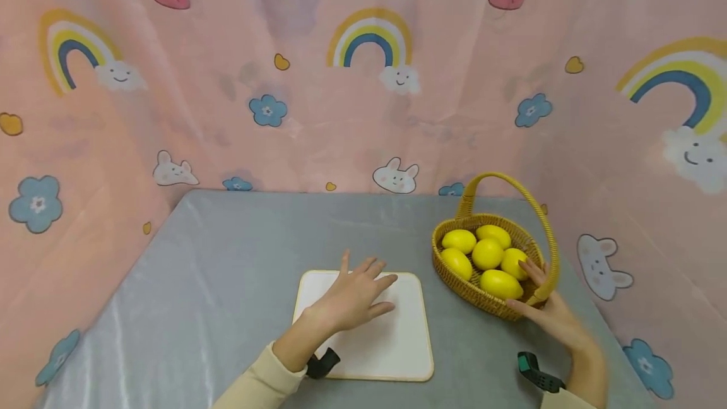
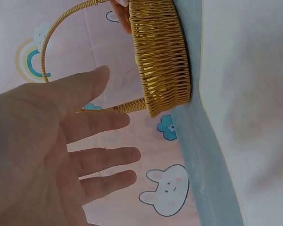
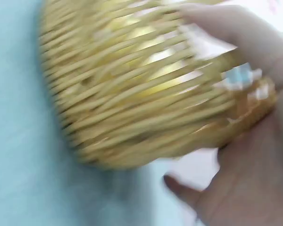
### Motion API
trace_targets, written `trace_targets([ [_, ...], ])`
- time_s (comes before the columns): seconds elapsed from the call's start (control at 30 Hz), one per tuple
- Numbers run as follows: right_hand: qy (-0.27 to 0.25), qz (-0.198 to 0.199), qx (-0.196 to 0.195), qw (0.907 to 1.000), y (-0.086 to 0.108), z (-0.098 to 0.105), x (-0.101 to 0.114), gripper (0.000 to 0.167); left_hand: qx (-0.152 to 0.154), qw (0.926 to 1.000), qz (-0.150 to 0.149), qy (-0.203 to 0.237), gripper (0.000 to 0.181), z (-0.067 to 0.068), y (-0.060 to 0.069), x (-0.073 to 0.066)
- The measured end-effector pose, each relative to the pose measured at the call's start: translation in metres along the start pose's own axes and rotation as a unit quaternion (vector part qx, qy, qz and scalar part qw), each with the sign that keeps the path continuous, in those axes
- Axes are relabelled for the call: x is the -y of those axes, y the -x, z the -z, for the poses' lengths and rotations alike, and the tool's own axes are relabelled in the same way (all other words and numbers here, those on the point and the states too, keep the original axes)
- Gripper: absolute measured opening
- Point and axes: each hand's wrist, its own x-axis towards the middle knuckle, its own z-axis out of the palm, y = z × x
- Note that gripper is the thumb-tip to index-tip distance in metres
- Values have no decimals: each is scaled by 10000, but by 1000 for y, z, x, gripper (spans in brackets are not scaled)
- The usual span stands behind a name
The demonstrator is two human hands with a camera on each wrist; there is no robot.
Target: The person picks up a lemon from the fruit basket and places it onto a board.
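Note:
A brown wicker basket [image 1: 474, 298] with a tall arched handle stands at the right of the table, holding several yellow lemons [image 1: 487, 254]. My right hand [image 1: 559, 320] grips its near right side by the handle's foot, the fingers reaching over the rim beside a lemon and the thumb along the outside. The right wrist view shows the woven wall [image 3: 132, 103] blurred, close to the hand [image 3: 259, 155]. Spread and holding nothing, my left hand [image 1: 349, 298] hovers over a white board [image 1: 392, 346]. The left wrist view has that hand [image 2: 61, 132] with straight fingers, the basket [image 2: 162, 61] beyond.
Grey cloth [image 1: 227, 283] covers the table. A pink curtain [image 1: 227, 144] printed with rainbows, rabbits and flowers hangs behind it and at both sides. The board lies flat at the front middle, left of the basket.

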Motion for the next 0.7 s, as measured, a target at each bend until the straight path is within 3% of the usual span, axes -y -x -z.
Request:
trace_targets([
  [0.2,-234,85,-462,9986,2,-8,-9,91,-241,9996,-123,61,48,1,-5,-3],
  [0.43,-335,37,-564,9978,0,-11,-11,92,-590,9976,-367,11,43,-1,-12,-7],
  [0.53,-400,89,-556,9976,0,-11,-11,92,-759,9958,-501,121,40,-2,-27,-9],
  [0.7,-472,131,-471,9977,2,-9,-11,92,-904,9892,-713,908,32,-6,-74,-9],
])
